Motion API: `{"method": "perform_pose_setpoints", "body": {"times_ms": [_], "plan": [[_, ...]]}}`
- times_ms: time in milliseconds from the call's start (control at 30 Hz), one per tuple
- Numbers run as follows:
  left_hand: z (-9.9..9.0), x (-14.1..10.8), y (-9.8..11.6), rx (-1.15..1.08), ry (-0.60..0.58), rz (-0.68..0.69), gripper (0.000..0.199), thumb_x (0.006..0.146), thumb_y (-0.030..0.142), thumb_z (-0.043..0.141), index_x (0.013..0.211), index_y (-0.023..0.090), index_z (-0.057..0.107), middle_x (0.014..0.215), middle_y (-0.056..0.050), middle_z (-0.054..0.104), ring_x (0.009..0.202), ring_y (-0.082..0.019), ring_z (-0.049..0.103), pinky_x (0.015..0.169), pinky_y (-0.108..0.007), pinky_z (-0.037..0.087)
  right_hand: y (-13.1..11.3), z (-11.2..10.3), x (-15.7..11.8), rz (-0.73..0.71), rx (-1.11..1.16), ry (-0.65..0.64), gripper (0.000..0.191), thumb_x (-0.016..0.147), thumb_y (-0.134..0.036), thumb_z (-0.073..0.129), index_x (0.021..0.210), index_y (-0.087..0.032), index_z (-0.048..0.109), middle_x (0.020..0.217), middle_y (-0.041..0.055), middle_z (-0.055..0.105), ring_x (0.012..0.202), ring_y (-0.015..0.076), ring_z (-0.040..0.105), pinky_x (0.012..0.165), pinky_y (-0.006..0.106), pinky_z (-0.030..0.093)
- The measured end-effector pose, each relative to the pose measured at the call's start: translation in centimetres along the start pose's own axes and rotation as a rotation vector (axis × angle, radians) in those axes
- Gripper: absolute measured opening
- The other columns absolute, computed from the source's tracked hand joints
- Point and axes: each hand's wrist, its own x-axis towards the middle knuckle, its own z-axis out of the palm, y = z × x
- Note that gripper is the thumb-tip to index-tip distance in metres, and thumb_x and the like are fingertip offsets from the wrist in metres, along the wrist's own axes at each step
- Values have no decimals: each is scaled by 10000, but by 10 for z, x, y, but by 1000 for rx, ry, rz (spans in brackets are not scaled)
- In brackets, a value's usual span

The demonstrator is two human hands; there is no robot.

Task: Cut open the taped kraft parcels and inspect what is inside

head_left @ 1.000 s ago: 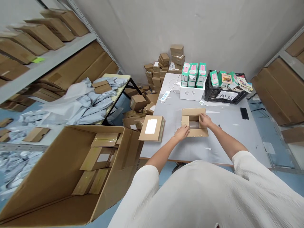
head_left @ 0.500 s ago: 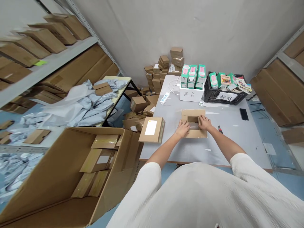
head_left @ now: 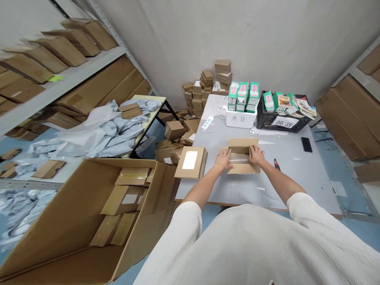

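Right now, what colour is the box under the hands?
The box is plain brown cardboard, best seen in the head view.

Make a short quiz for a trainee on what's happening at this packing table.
1. True or false: the left hand and the right hand are both on the same cardboard box.

2. Which item lies nearest the right hand?
A) a phone
B) a utility knife
C) a power strip

3. Fill in the blank: the closed box with a white label lies to the ____ of the box under the hands.

Key: 1 true; 2 B; 3 left.
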Motion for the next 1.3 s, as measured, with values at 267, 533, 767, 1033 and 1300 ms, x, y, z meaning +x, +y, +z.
{"method": "perform_pose_setpoints", "body": {"times_ms": [267, 533, 767, 1033, 1300], "plan": [[-11, 36, -21, -32, -96, 123, 1474, 504, 625, 1068, 1746, 281, 354, 1853, -249, 171, 1515, -546, 490, 1201, -611, 446, 6, -4, 0, 4, 78, 8, 862, 892, -347, 593, 1713, -298, 334, 1769, 157, 361, 1520, 435, 411, 1175, 620, 407], [-13, 38, -24, 0, -138, 141, 1517, 506, 620, 1071, 1757, 241, 302, 1832, -287, 216, 1565, -557, 413, 1205, -620, 414, 44, -19, -15, -94, 333, 71, 906, 901, -331, 535, 1760, -186, 289, 1779, 149, 396, 1522, 338, 502, 1225, 486, 467], [-12, 32, -24, 25, -143, 136, 1533, 561, 687, 1030, 1783, 230, 227, 1845, -279, 174, 1574, -541, 397, 1211, -588, 412, 85, -14, -33, 41, 216, 259, 724, 880, -234, 561, 1601, -179, 562, 1735, 168, 427, 1510, 373, 483, 1217, 544, 455], [-23, 26, -20, 73, -261, 115, 1658, 628, 784, 943, 1800, 290, -120, 1887, -172, -20, 1647, -526, 278, 1250, -564, 371, 90, 3, -24, 80, 121, 108, 453, 957, -155, 519, 1324, -203, 782, 1319, 148, 743, 1195, 306, 669, 1016, 384, 525], [-21, 17, -23, 22, -208, 137, 1637, 631, 773, 953, 1807, 282, -74, 1884, -187, 3, 1642, -495, 306, 1262, -546, 351, 54, -21, -18, 23, -90, 149, 413, 1003, -151, 482, 1269, -164, 797, 1307, 208, 735, 1232, 358, 631, 1055, 472, 451]]}}
